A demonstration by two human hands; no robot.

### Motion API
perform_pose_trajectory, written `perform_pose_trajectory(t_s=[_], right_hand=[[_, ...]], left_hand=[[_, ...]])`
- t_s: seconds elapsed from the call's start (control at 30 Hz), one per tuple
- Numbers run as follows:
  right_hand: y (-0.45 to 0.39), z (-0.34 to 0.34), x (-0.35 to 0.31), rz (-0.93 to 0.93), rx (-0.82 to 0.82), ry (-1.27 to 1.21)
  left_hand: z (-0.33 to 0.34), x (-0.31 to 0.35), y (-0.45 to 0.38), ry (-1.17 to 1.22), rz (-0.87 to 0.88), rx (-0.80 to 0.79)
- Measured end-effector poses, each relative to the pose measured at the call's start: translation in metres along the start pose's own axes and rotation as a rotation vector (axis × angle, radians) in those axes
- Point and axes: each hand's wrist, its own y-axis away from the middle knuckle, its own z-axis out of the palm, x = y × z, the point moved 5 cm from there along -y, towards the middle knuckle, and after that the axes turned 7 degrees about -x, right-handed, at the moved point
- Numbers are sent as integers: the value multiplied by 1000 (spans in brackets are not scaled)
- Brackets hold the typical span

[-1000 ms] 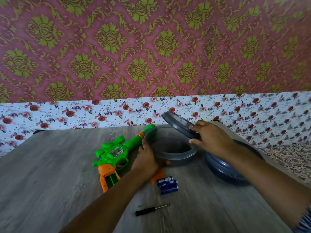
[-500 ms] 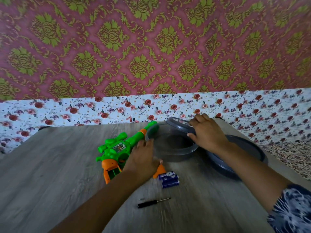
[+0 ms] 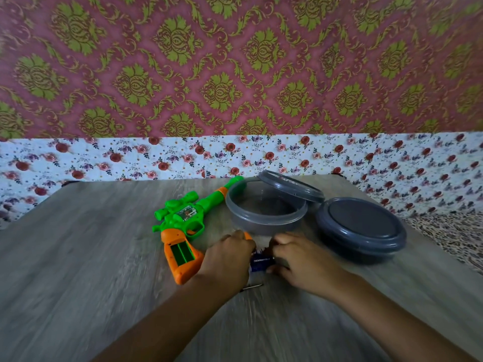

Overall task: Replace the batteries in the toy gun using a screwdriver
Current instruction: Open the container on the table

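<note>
1. A pink wall covering with a repeating green damask medallion pattern (image 3: 235,64) fills the upper half of the view.
2. Below it runs a white band of paper printed with small red and purple roses (image 3: 130,163).
3. A grey wood-grain tabletop (image 3: 78,270) stands against this band.
4. At the right edge, a brown-and-cream leopard-print fabric surface (image 3: 449,236) lies beside the table.
5. The light is soft and even.

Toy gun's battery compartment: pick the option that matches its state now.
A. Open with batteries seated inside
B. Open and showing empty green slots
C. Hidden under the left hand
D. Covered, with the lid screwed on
B. The toy gun lies on the table with its orange grip uncovered, showing bare green slots, while the batteries lie on the table between the two hands.
</note>
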Motion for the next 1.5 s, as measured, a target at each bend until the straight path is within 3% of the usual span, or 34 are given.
perform_pose_trajectory(t_s=[0.43, 0.73, 1.1, 1.5], right_hand=[[16, 1, -8, -20, -85, -39], [36, 12, -13, -14, 4, 112], [40, 9, -3, 111, 58, -125], [-5, -71, 51, 363, 169, -167]], left_hand=[[-7, 15, -1, 107, 36, -28], [-2, 25, -10, 93, 22, -21], [-3, 27, -16, 36, 3, 4], [-61, -12, -48, 298, -84, 201]])
